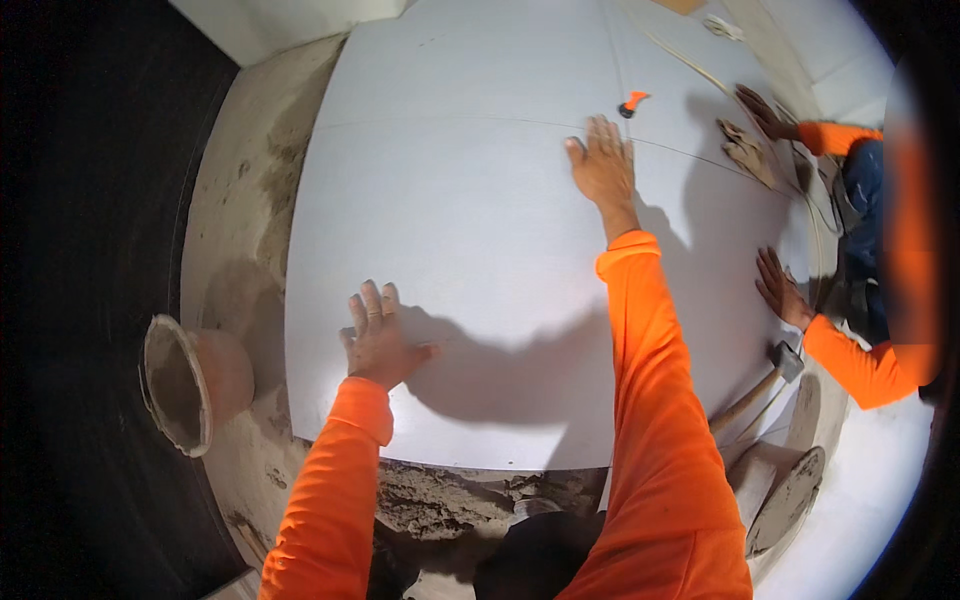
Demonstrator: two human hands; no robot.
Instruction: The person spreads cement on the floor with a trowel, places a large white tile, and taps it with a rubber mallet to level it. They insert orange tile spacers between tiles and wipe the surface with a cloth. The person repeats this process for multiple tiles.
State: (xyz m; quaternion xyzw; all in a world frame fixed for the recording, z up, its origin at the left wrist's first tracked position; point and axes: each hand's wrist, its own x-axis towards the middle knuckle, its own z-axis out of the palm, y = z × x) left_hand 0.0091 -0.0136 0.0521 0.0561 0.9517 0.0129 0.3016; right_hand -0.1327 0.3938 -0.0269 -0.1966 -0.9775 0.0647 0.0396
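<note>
My left hand (382, 345) lies flat with fingers spread on a large pale grey floor tile (470, 260), near its left front part. Farther off, my right hand (604, 172) rests open, palm down, close to the thin joint line between this tile and the ones beyond. Just past its fingertips sits a small orange and black tool (633, 103), its exact kind unclear. Neither of my hands holds anything. A co-worker in orange sleeves kneels at the right, one hand (782, 290) on the near tile's right edge and the other hand (764, 112) farther back.
A mortar-crusted bucket (222, 375) lies tipped at the left. At the right front are a hammer (787, 362) with a wooden handle and another dirty bucket (790, 500). Rough mortar (450, 505) shows along the near tile edge. Crumpled gloves (745, 152) and a cable (690, 62) lie at the right.
</note>
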